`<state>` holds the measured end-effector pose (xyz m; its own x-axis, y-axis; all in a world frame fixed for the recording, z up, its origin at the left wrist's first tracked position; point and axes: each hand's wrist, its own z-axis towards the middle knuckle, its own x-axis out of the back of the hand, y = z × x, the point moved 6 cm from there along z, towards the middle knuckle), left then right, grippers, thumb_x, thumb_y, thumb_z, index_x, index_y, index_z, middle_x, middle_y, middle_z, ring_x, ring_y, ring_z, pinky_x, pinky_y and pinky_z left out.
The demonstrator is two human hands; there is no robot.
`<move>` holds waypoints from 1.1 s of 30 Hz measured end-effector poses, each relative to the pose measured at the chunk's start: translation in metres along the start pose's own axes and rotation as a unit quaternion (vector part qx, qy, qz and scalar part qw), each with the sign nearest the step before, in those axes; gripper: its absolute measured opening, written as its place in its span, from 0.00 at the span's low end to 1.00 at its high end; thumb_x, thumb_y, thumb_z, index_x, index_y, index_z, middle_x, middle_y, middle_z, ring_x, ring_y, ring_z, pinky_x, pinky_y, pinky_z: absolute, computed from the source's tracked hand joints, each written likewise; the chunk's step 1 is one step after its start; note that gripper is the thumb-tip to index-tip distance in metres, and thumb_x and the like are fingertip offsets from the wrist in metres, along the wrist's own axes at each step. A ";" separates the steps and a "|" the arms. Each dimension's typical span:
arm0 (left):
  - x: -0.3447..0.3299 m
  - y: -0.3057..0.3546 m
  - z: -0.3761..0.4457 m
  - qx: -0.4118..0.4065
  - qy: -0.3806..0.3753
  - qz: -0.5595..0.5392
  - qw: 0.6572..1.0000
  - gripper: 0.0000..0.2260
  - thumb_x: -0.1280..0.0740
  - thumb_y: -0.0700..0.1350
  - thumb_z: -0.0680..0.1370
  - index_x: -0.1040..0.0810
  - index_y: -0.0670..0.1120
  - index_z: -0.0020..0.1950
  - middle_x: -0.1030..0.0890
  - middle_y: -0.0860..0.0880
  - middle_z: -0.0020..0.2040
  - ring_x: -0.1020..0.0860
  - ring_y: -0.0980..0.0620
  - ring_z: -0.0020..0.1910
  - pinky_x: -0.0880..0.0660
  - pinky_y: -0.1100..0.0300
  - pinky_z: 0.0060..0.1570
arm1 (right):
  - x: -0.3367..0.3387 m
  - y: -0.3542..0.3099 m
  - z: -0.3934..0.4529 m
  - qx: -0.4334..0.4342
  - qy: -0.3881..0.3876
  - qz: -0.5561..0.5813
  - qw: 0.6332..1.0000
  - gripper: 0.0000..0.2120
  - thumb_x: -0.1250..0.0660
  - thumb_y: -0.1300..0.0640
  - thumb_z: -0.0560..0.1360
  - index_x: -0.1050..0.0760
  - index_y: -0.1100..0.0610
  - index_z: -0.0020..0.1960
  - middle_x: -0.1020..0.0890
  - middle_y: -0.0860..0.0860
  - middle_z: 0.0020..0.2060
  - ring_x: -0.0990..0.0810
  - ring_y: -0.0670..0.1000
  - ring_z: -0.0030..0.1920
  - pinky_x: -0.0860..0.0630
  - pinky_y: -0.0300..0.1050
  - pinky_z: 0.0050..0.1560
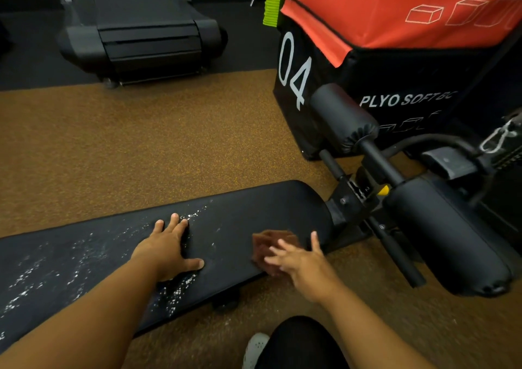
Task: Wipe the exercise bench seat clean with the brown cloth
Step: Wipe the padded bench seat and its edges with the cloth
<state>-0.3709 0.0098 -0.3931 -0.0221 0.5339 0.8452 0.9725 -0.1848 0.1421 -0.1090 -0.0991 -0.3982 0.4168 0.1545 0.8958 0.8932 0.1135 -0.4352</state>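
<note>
Low in the frame, left hand (166, 251) flat, fingers spread, on the black padded bench seat (254, 213), right hand (296, 261) splayed over the brown cloth (268, 244) at lower centre; white specks remain leftward, mostly unwiped.

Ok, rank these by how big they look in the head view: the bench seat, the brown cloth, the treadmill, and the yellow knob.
1. bench seat
2. treadmill, though it stands farther from the camera, so this order is unsure
3. brown cloth, partly hidden under the right hand
4. yellow knob
</note>
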 end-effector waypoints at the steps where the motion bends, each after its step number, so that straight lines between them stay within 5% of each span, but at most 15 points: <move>1: 0.000 0.000 0.000 0.000 0.001 0.001 1.000 0.52 0.33 0.70 0.66 0.59 0.53 0.78 0.62 0.53 0.79 0.60 0.46 0.78 0.41 0.44 0.73 | 0.011 0.013 0.001 -0.045 0.023 -0.005 0.999 0.21 0.39 0.60 0.78 0.29 0.40 0.66 0.31 0.40 0.69 0.42 0.41 0.73 0.80 0.55 0.65; 4: 0.000 0.001 -0.001 -0.002 0.008 0.006 1.000 0.51 0.34 0.70 0.67 0.59 0.53 0.78 0.61 0.53 0.79 0.59 0.46 0.78 0.40 0.44 0.72 | 0.030 0.032 0.019 -0.200 0.070 -0.025 0.977 0.20 0.44 0.58 0.81 0.34 0.41 0.70 0.34 0.41 0.71 0.45 0.41 0.74 0.72 0.63 0.69; 6: 0.000 0.001 -0.002 -0.004 0.007 0.007 1.000 0.51 0.34 0.70 0.67 0.59 0.52 0.78 0.62 0.53 0.79 0.60 0.46 0.78 0.40 0.44 0.72 | 0.037 0.016 0.038 -0.261 0.111 0.043 0.958 0.18 0.47 0.56 0.82 0.33 0.42 0.69 0.31 0.45 0.71 0.43 0.44 0.74 0.68 0.61 0.72; 10: 0.001 0.002 -0.002 -0.007 0.008 0.011 1.000 0.51 0.35 0.70 0.67 0.59 0.51 0.78 0.62 0.52 0.79 0.59 0.45 0.78 0.40 0.43 0.72 | 0.046 -0.041 0.094 -0.197 0.176 0.181 0.947 0.17 0.47 0.57 0.82 0.30 0.45 0.68 0.32 0.47 0.71 0.45 0.46 0.74 0.65 0.54 0.74; 16: 0.001 -0.003 -0.003 -0.018 0.022 -0.007 1.000 0.51 0.34 0.70 0.67 0.60 0.52 0.78 0.61 0.53 0.79 0.59 0.47 0.78 0.46 0.45 0.74 | -0.017 -0.071 0.163 -0.102 -0.011 -0.014 0.995 0.25 0.49 0.44 0.80 0.50 0.40 0.75 0.45 0.45 0.76 0.55 0.48 0.76 0.65 0.64 0.71; 19: 0.004 -0.015 -0.008 -0.026 0.054 -0.030 0.998 0.52 0.35 0.72 0.66 0.60 0.52 0.78 0.60 0.53 0.79 0.59 0.50 0.78 0.53 0.46 0.75 | -0.021 -0.065 0.167 -0.089 0.008 -0.083 0.993 0.31 0.49 0.32 0.74 0.52 0.38 0.75 0.45 0.44 0.76 0.55 0.48 0.76 0.70 0.65 0.69; 24: 0.008 -0.044 -0.009 -0.002 0.058 -0.053 0.997 0.50 0.35 0.69 0.67 0.57 0.49 0.79 0.58 0.52 0.79 0.58 0.51 0.78 0.52 0.48 0.76 | -0.024 -0.078 0.184 -0.191 0.075 -0.085 0.975 0.21 0.51 0.44 0.81 0.38 0.42 0.72 0.37 0.45 0.74 0.49 0.50 0.76 0.66 0.65 0.71; 30: 0.006 -0.048 -0.006 -0.012 0.026 -0.066 0.997 0.49 0.30 0.61 0.69 0.56 0.48 0.79 0.59 0.52 0.79 0.58 0.51 0.78 0.50 0.47 0.76 | -0.051 -0.137 0.185 0.019 0.008 -0.057 0.998 0.20 0.49 0.47 0.81 0.38 0.44 0.73 0.40 0.44 0.75 0.49 0.47 0.76 0.66 0.58 0.72; 33: 0.006 -0.050 -0.006 -0.016 0.026 -0.072 0.997 0.50 0.29 0.61 0.69 0.56 0.48 0.79 0.59 0.53 0.79 0.58 0.51 0.78 0.50 0.47 0.76 | -0.031 -0.091 0.183 -0.056 0.047 -0.100 0.992 0.20 0.50 0.48 0.81 0.38 0.43 0.73 0.39 0.43 0.75 0.49 0.47 0.76 0.66 0.61 0.72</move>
<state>-0.4206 0.0173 -0.3918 -0.1741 0.5136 0.8402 0.9506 -0.1351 0.2796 -0.2343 0.0655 -0.4033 0.2381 0.0466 0.9701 0.9707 0.0229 -0.2393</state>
